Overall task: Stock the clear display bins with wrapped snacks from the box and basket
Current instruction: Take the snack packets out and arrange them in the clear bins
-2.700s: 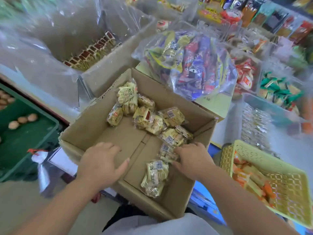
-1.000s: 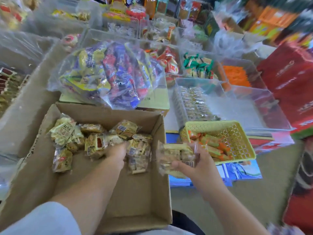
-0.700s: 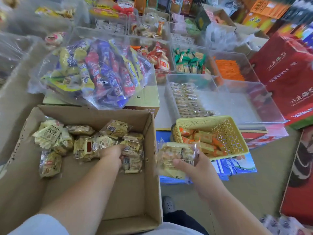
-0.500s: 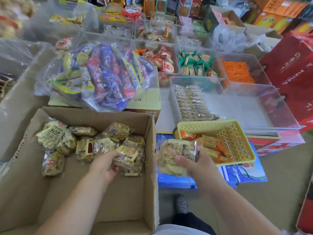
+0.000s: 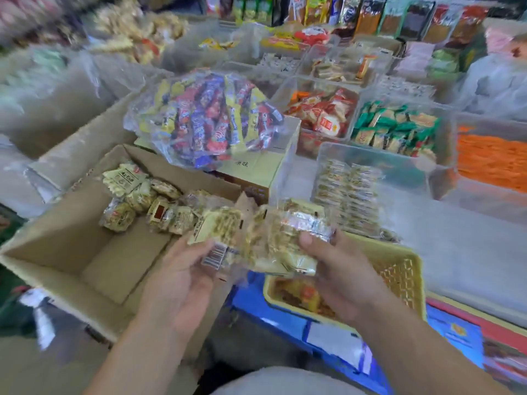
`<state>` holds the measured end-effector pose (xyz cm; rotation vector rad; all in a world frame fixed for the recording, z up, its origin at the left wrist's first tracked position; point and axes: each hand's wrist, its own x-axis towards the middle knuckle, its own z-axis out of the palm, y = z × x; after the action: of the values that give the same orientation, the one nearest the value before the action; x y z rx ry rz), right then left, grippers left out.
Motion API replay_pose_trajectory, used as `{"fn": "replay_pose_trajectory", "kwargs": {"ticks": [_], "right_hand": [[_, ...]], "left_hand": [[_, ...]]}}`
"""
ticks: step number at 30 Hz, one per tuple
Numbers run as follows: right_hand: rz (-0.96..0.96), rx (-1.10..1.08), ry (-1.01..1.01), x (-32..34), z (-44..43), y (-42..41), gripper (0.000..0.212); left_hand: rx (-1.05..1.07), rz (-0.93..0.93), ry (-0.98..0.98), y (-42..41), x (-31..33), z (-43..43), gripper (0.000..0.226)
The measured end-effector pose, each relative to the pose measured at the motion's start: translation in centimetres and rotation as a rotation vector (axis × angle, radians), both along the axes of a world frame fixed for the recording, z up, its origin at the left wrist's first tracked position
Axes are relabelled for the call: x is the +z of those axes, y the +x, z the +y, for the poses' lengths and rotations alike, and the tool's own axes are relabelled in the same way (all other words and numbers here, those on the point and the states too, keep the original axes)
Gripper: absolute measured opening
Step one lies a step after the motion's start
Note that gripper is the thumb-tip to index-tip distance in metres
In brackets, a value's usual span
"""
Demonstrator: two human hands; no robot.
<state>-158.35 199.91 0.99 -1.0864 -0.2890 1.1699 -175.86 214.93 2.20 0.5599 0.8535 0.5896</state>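
Observation:
My left hand grips a few yellow wrapped snack packs lifted above the right edge of the cardboard box. Beside it, my right hand holds another bunch of the same snack packs; the two bunches touch. More yellow packs lie at the far side of the box. A yellow plastic basket with orange wrapped snacks sits under my right hand. A clear display bin beyond the basket holds rows of small pale packs along its left side.
A big clear bag of blue, red and yellow bars lies on a closed carton behind the box. Further clear bins hold red packs, green packs and orange sticks. Blue and red cartons lie under the basket.
My left hand has lifted a handful of packs out of the box and brought them against the bunch in my right hand. The view has swung up and left.

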Motion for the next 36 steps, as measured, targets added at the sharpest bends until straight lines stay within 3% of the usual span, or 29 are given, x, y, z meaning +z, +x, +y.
{"fn": "replay_pose_trajectory", "kwargs": {"ticks": [3,7,10,13,18,21,23,25,27,30,32,34,36], "right_hand": [[-0.002,0.076,0.023,-0.3,-3.3,1.8,0.072],[0.017,0.045,-0.026,-0.5,-7.2,4.0,0.054],[-0.087,0.045,-0.052,-0.7,-9.5,5.5,0.05],[-0.142,-0.02,-0.04,-0.1,-11.7,7.0,0.045],[-0.216,-0.052,-0.06,1.3,-13.8,8.5,0.036],[-0.253,-0.105,-0.164,1.2,-14.7,9.8,0.042],[-0.269,-0.101,-0.19,1.0,-15.3,11.0,0.034],[-0.281,-0.113,-0.177,0.6,-15.7,11.9,0.029],[-0.433,-0.231,-0.144,0.4,-16.2,12.8,0.029],[-1.001,-0.403,-0.062,0.0,-16.9,14.4,0.06],[-1.366,-0.441,-0.017,-0.4,-16.8,15.7,0.057],[-1.518,-0.427,-0.038,-0.9,-16.5,16.5,0.05],[-1.524,-0.407,-0.086,-1.3,-16.0,16.9,0.048]], "left_hand": [[0.048,-0.016,-0.086,3.5,-0.1,-5.3,0.039],[-0.05,-0.023,-0.108,6.1,-0.5,-9.8,0.053],[-0.181,0.043,0.023,7.7,-0.5,-12.1,0.079],[-0.282,0.022,0.027,9.5,-0.4,-13.8,0.101],[-0.35,0.098,0.074,12.4,-0.4,-15.2,0.106],[-0.347,0.127,0.031,14.5,-1.3,-15.4,0.089],[-0.344,0.123,-0.007,15.6,-2.1,-14.9,0.083],[-0.331,0.154,-0.007,16.6,-2.5,-14.3,0.091],[-0.313,0.227,0.017,17.6,-2.7,-13.6,0.089],[-0.282,0.246,0.046,18.8,-3.1,-12.2,0.052],[-0.279,0.235,0.04,19.7,-3.6,-11.3,0.046],[-0.322,0.235,0.052,20.5,-3.8,-10.9,0.046],[-0.371,0.256,0.049,21.4,-3.9,-10.9,0.058]]}}
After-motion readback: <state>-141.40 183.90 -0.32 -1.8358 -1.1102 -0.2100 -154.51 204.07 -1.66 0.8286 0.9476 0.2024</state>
